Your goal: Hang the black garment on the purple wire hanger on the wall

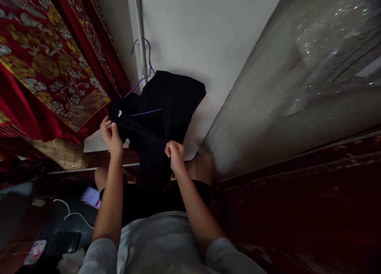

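Note:
A black garment (181, 97) hangs in front of me on a thin purple hanger (149, 55), and its exact cut is hard to make out in the folds. My left hand (112, 136) grips its left edge, with the thumb toward me and the fingertips partly behind the cloth. A small white label (120, 113) shows just beside that hand. Lower and to the right, my right hand (175, 151) is closed in a pinch on the garment's front edge. Between my hands the cloth is drawn out, and the hanger's lower bar shows in the opening.
Red drapery with gold and silver embroidery (56, 63) hangs at the left. Behind the garment stands a pale panel (202, 24); clear plastic wrapping (330, 39) covers the right side. A lit phone (93, 197), a white cable (70, 213) and a dark flat object (64, 242) lie lower left.

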Demonstrator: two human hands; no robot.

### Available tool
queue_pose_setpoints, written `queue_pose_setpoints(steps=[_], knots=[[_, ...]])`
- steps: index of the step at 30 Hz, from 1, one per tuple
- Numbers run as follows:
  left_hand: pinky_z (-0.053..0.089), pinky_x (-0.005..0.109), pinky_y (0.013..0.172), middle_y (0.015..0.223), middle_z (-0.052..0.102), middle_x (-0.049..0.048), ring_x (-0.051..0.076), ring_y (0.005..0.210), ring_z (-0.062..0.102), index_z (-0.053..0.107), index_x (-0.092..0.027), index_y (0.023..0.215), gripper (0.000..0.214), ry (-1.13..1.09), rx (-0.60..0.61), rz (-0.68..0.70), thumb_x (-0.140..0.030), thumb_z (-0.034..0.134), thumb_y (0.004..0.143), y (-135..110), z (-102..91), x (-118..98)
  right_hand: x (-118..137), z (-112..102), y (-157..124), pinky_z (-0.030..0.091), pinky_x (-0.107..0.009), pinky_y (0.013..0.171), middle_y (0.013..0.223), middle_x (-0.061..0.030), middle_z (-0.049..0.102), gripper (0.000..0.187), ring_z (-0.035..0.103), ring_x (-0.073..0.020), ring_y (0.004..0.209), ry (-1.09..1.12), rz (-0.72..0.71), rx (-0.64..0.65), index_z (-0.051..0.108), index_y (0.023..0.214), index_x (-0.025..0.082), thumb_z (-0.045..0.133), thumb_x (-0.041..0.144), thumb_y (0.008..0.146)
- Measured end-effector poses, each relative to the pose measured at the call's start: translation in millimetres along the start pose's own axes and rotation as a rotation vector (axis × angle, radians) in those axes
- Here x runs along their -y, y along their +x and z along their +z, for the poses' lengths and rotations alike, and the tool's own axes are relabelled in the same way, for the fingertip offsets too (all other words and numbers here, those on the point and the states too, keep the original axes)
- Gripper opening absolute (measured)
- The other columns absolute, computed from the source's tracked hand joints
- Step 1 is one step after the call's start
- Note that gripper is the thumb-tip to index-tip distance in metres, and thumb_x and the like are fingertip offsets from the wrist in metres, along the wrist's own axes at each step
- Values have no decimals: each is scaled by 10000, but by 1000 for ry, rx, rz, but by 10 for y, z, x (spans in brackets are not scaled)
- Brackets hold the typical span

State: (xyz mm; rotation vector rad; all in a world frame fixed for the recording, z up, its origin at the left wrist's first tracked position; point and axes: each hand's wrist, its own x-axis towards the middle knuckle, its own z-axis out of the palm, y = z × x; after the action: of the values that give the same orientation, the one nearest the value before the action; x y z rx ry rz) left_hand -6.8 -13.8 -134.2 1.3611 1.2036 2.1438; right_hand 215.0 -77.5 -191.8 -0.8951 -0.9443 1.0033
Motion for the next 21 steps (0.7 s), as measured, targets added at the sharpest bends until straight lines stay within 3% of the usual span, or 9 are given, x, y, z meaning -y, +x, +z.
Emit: queue_pose_setpoints(steps=[3,6,11,13,16,19,21], knots=[[422,351,1094,1185,656,102,216,1242,572,608,-192,932,203,131,162,264,-389,660,942,214,-32,-136,168,-46,40,234,-265,483,472,29,379,313,323,-94,452,14,-31,-16,418,488,217,527,312,766],[451,324,1041,1006,646,66,190,1055,625,628,-175,958,236,169,243,308,-412,626,970,402,-52,-271,347,24,64,246,-259,481,484,28,386,305,323,-88,449,26,-64,8,431,497,214,527,322,765],[463,263,957,931,569,25,151,944,592,600,-170,952,254,84,-99,335,-419,570,987,315,-20,-281,465,203,-91,235,-249,458,468,35,395,267,318,-78,425,61,-40,88,472,509,209,516,285,760],[463,240,922,891,553,8,135,901,583,570,-179,903,248,-45,-209,196,-421,590,954,228,34,-176,489,250,-157,251,-244,459,467,36,404,250,333,-76,424,54,-36,136,481,508,206,509,262,751],[477,222,818,796,534,-21,116,786,571,518,-192,831,292,-206,-212,-131,-460,614,897,40,155,49,532,281,-200,266,-240,461,476,34,418,236,349,-75,430,20,-26,171,491,514,204,495,259,744],[485,231,706,748,567,-17,111,689,567,538,-181,797,359,-240,-102,-310,-521,645,840,-274,252,219,534,272,-198,268,-239,462,481,35,417,247,347,-74,431,20,-27,163,495,515,203,504,279,750],[459,215,603,713,580,-17,101,612,547,574,-170,794,389,-230,77,-396,-520,742,765,-503,267,243,488,246,-181,259,-239,460,480,38,408,253,342,-71,428,35,-9,148,486,506,202,515,289,742]])
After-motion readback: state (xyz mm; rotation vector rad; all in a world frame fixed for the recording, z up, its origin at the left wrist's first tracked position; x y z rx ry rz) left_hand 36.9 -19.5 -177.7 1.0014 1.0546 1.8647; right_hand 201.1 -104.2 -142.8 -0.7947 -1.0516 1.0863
